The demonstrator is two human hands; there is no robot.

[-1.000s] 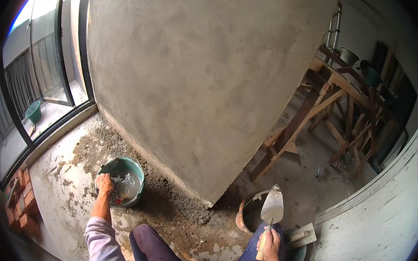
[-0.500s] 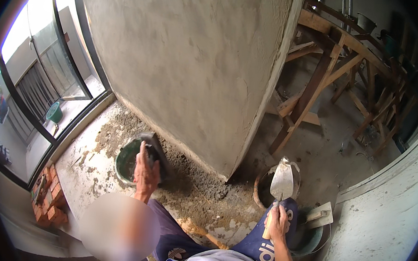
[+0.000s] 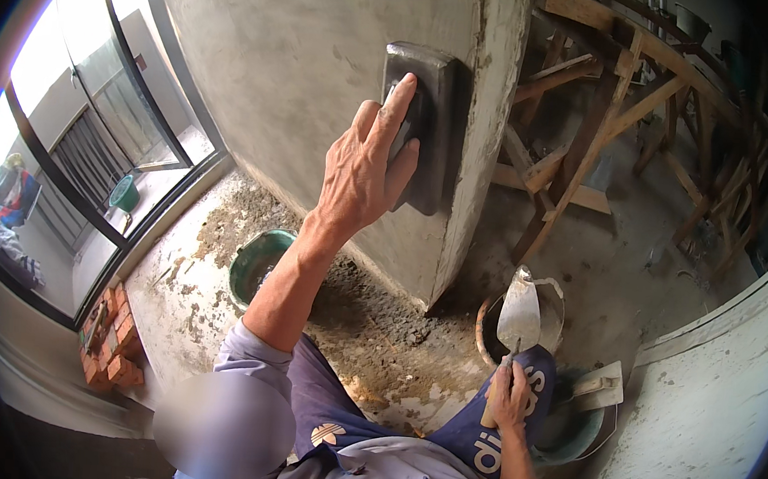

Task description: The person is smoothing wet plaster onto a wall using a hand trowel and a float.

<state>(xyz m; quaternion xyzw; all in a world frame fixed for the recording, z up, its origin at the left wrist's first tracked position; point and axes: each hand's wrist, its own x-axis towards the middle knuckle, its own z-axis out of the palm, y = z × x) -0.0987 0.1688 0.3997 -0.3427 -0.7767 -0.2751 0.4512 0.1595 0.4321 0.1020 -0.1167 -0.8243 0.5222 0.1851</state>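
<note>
My left hand (image 3: 367, 163) grips a black plastering float (image 3: 431, 145), its face against the grey plastered wall (image 3: 306, 74) close to the wall's right corner. The float's handle is mostly hidden by my fingers. Over my right knee, my right hand (image 3: 508, 399) is closed round the handle of a pointed trowel (image 3: 521, 316), whose blade points away from me. Below my left forearm stands a green bucket (image 3: 257, 266), partly covered by the arm.
Wet mortar (image 3: 362, 296) lies along the wall's foot. Beyond the trowel sits another bucket (image 3: 482, 331). By my right leg, a hand float (image 3: 601, 386) rests on a dark green bucket (image 3: 570, 439). Wooden trestles (image 3: 586, 156) stand right; bricks (image 3: 114, 341) are stacked left.
My left hand has lifted the float from beside the green bucket, up and to the right, onto the wall. My right hand still holds the trowel over the knee.
</note>
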